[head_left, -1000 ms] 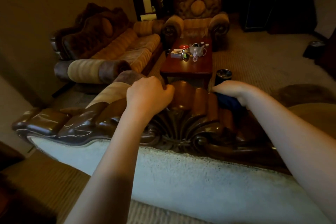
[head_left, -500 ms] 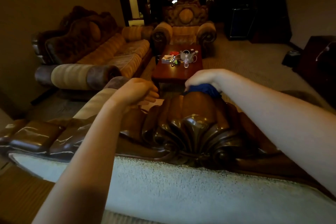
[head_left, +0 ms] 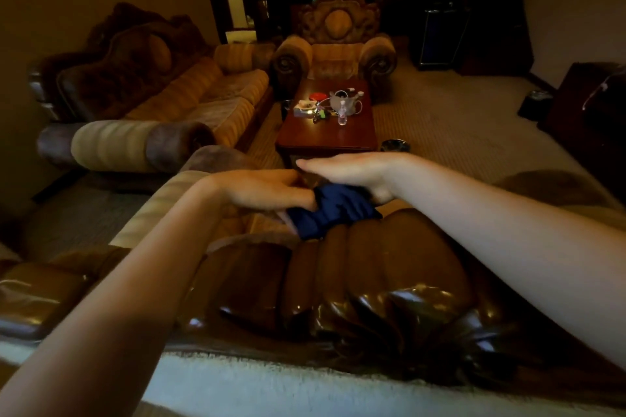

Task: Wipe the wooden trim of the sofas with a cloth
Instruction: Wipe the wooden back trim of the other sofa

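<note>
Left hand [head_left: 267, 193] came off trim [head_left: 355, 267], now pinching cloth [head_left: 333, 211] above trim's crest. Right hand [head_left: 352, 171] flat, fingers straight, over cloth — looks like hand-over or refold mid-wipe. Next: secure grip, press cloth back onto trim.

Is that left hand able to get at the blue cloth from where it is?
Probably yes: the left hand already meets the blue cloth above the carved wooden trim, its fingers apparently gripping one end, while the right hand lies over the other.
</note>
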